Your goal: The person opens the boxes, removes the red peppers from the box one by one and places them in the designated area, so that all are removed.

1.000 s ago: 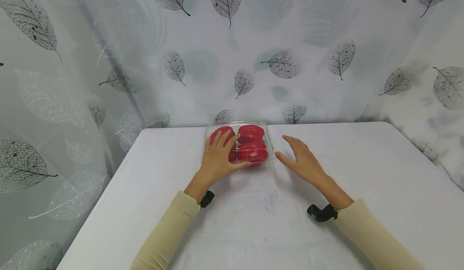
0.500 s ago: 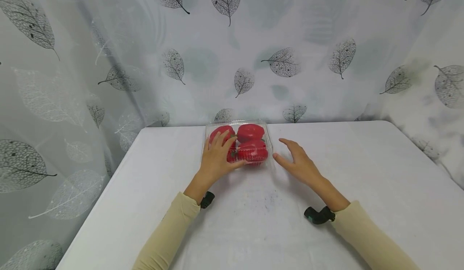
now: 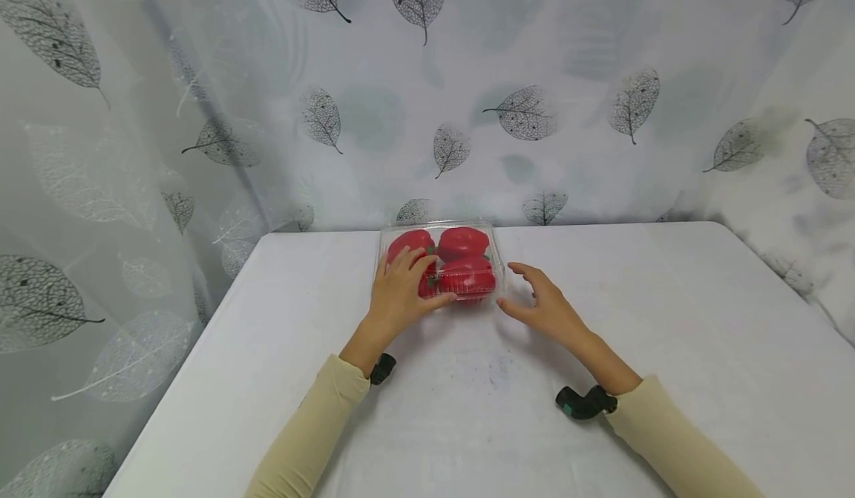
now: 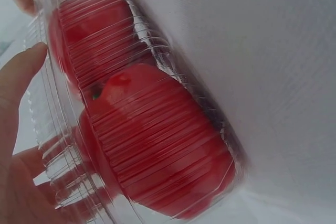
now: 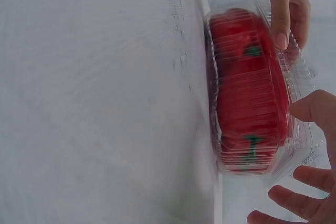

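A clear plastic clamshell box sits at the table's far edge with several red vegetables inside, which look like bell peppers with green stems. My left hand rests over the left part of the lid, fingers spread across the top and thumb along the front edge. Through the clear plastic, fingers of that hand show in the left wrist view. My right hand is held just right of the box, fingers gently curved and nothing in them. In the right wrist view its thumb overlaps the lid's edge; contact is unclear.
The box stands on a white-covered table. Behind it hangs a pale curtain with a dark leaf print, which continues along both sides. Dark wrist cameras are strapped to both forearms.
My right hand has moved left and slightly nearer to me, toward the box's right front corner. My left-hand fingers have bent a little more on the lid. The box has stayed put.
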The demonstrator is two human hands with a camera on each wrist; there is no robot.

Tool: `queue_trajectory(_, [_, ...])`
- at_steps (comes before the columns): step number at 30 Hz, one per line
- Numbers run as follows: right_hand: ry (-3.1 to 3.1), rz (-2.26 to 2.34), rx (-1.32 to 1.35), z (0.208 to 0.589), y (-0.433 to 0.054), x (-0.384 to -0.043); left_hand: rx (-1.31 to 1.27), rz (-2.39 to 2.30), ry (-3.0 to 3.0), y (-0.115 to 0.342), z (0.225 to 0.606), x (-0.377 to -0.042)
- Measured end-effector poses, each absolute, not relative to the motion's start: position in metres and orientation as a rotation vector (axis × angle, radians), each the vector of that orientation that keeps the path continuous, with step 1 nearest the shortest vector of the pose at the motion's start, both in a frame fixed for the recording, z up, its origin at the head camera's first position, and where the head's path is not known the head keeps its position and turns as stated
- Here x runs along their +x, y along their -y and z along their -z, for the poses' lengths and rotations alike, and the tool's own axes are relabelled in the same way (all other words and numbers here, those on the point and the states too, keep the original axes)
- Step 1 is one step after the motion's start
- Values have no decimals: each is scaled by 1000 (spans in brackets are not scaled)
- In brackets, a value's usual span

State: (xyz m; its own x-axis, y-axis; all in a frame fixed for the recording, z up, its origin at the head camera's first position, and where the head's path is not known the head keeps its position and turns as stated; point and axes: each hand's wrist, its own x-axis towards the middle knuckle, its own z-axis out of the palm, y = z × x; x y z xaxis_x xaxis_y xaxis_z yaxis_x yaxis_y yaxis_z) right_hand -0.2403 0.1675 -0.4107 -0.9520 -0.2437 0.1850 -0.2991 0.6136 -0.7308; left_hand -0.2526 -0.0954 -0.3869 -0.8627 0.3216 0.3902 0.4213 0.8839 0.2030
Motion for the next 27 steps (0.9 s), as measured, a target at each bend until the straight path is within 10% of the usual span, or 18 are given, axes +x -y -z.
queue_trajectory(27, [2654, -1441, 475, 422, -169, -245, -567, 410, 2604, 96, 388, -253])
